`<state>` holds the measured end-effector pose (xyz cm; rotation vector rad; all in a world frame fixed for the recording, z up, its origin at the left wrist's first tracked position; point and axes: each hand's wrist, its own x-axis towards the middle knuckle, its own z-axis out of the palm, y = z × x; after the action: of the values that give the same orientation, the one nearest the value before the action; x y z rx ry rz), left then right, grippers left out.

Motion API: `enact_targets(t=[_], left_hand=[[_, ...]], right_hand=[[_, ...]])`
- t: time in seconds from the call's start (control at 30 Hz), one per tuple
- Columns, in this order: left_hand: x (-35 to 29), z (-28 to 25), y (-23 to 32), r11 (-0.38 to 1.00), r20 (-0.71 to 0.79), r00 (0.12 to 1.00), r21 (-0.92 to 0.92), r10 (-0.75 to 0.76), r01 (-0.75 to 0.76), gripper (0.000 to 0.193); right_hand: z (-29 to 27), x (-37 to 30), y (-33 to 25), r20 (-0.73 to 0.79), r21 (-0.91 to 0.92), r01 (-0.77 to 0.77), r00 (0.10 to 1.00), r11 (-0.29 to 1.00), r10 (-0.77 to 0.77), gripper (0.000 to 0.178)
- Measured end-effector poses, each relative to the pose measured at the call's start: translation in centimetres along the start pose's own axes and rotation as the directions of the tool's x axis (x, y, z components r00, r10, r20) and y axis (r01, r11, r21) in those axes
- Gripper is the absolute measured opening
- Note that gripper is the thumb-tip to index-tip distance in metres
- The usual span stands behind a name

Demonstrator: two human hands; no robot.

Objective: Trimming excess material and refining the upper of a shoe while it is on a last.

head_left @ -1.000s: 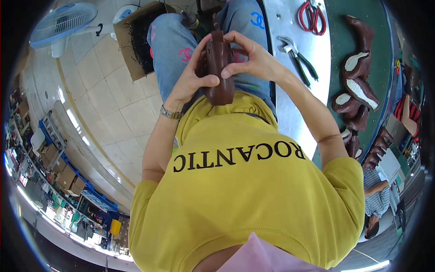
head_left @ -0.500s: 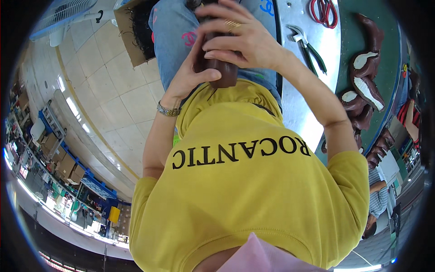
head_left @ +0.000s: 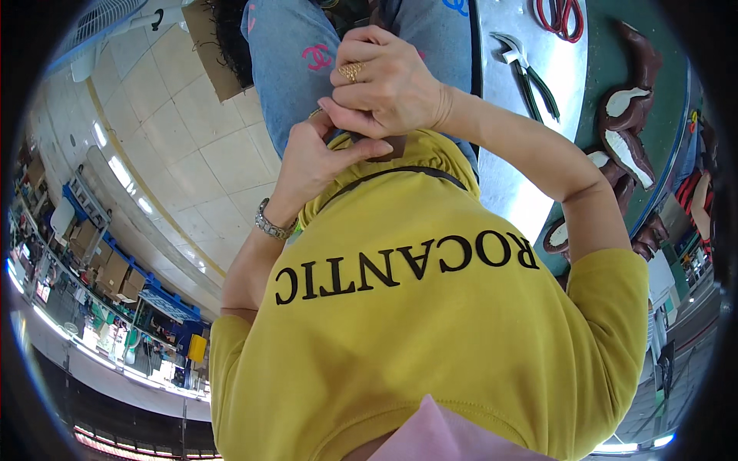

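Observation:
In my lap, a dark brown, glossy boot is mostly covered by my hands; only its lower end shows, against the yellow shirt. My left hand is closed around its near side, thumb lying across the brown surface. Curled fingers of my right hand press on it from above, just beyond the left thumb. What lies under the right fingers is hidden.
On the metal tabletop at my right lie green-handled pincers and red-handled scissors. Several brown boots with white undersides rest on the green surface beyond. A carton of dark scraps stands left of my legs.
Both hands have come nearer my body with the boot, which is now more hidden. My right hand's fingers, spread and blurred before, have curled in.

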<state>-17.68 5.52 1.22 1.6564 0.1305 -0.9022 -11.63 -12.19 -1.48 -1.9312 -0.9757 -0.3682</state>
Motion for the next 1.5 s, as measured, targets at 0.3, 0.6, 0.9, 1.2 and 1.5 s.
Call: enact_targets(t=[0.3, 0.6, 0.9, 1.2, 1.5], left_hand=[[0.2, 0.6, 0.5, 0.976, -0.081, 0.991, 0.198, 0.11, -0.092, 0.049], [1.7, -0.7, 0.9, 0.973, -0.071, 0.97, -0.003, 0.231, -0.232, 0.046], [1.6, -0.4, 1.4, 0.959, -0.011, 0.976, 0.188, 0.218, -0.212, 0.054], [1.1, 1.9, 2.3, 0.747, -0.129, 0.902, 0.615, 0.412, -0.253, 0.063], [2.0, 1.8, 0.4, 0.647, -0.122, 0.795, 0.661, 0.594, -0.381, 0.074]], right_hand=[[0.5, 0.0, 0.4, -0.061, -0.049, -0.076, 0.995, 0.996, 0.073, 0.022], [0.4, 1.2, 2.7, -0.025, -0.037, -0.083, 0.996, 0.996, 0.082, 0.022], [0.5, 0.2, 1.9, -0.112, -0.069, -0.097, 0.99, 0.993, 0.088, 0.018], [0.8, 0.7, 2.1, -0.137, -0.056, -0.119, 0.984, 0.991, 0.111, 0.021], [-1.8, 1.1, 3.9, -0.05, 0.058, -0.159, 0.986, 0.986, 0.162, 0.024]])
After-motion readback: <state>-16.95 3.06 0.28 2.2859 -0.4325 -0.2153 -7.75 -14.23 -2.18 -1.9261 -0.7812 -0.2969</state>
